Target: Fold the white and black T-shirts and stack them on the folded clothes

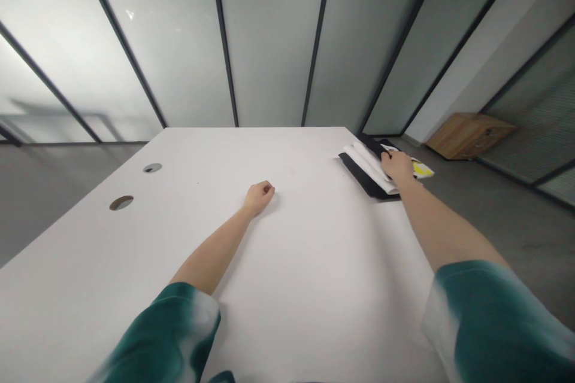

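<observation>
pile of folded white and black cloth [366, 167] at the far right edge of the white table [291, 311], right hand [398, 167] lying flat on top, not pinching, left hand [259, 197] curled in a loose fist on the table mid-frame, wooden box [469, 135] on the floor at upper right

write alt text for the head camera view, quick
A person's right hand rests on a folded stack of white and black cloth at the far corner of a long white rectangular table. The bare left hand lies curled on the tabletop, holding nothing.
</observation>
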